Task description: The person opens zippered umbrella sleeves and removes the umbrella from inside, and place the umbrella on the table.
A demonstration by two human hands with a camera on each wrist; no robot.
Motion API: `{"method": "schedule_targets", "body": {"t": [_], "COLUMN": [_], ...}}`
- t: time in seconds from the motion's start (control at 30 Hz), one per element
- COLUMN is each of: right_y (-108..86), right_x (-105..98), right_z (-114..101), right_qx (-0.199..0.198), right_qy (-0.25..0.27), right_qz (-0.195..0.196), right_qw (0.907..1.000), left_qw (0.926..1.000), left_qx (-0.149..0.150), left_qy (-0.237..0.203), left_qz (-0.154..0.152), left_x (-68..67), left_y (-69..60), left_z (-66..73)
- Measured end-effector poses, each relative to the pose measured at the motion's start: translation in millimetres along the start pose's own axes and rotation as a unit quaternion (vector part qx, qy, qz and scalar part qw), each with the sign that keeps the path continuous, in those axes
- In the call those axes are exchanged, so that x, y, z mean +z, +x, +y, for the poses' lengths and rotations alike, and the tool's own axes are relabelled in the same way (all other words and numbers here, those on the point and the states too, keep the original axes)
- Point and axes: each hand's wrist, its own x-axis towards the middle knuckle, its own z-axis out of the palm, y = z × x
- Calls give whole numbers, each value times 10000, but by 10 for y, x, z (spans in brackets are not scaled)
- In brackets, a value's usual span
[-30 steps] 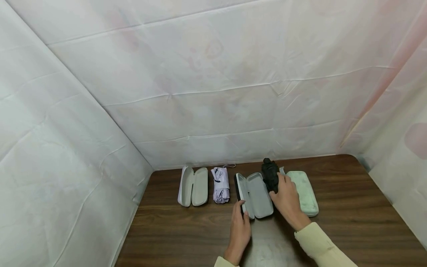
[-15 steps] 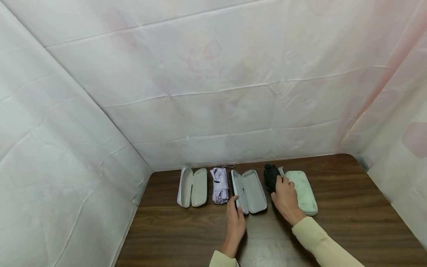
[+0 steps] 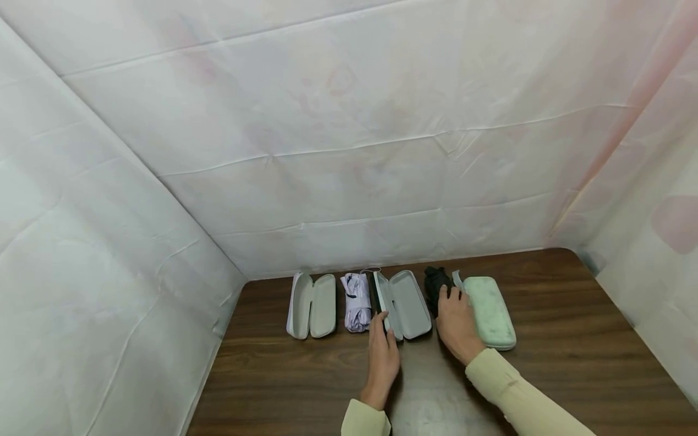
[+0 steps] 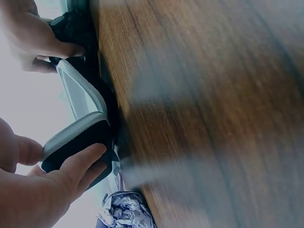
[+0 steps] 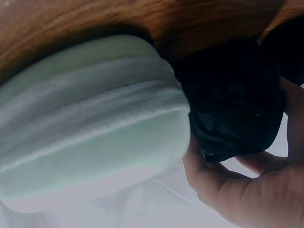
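Note:
My left hand [image 3: 383,357] grips the left half of an open glasses case [image 3: 411,306], thumb on the pale rim and fingers on the black outside. Its grey lining faces up in the head view; the left wrist view shows the black shell [image 4: 80,142] from the near end. My right hand [image 3: 458,324] holds a black folded umbrella [image 3: 436,283] between thumb and fingers, just right of that case. The hand covers the umbrella's near end in the head view. In the right wrist view the umbrella's bunched black cloth [image 5: 232,104] sits beside the pale green case.
A lilac folded umbrella [image 3: 357,303] lies close to the left of the gripped case. Farther left is another open case [image 3: 323,306] with light grey lining. A closed pale green case [image 3: 491,312] stands right of my right hand. White sheeting [image 3: 327,248] rises behind the wooden table [image 3: 272,375].
The open black case has shifted left and away from me with my left hand, closer to the lilac umbrella. The black umbrella has come nearer to me, then slightly left, with my right hand.

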Motion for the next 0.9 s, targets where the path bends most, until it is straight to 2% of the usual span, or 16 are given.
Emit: {"method": "schedule_targets", "body": {"t": [0.23,0.4,0.6,0.77,0.9], "right_y": [43,45,13,-34,-49], "right_x": [8,31,15,-69,-121], "right_z": [-75,-78,-50,-26,-15], "right_qx": [91,106,51,59,124], "right_qy": [-296,-385,-142,302,668], "right_qz": [5,-32,-128,-248,-456], "right_qw": [9995,9992,9998,9992,9966], "left_qw": [9983,9959,9956,9934,9929], "left_qx": [486,701,629,714,692], "left_qy": [161,325,477,654,781], "left_qz": [276,460,512,614,566], "left_x": [33,45,29,39,37], "left_y": [68,87,74,65,81], "left_z": [7,24,35,7,-26]}}
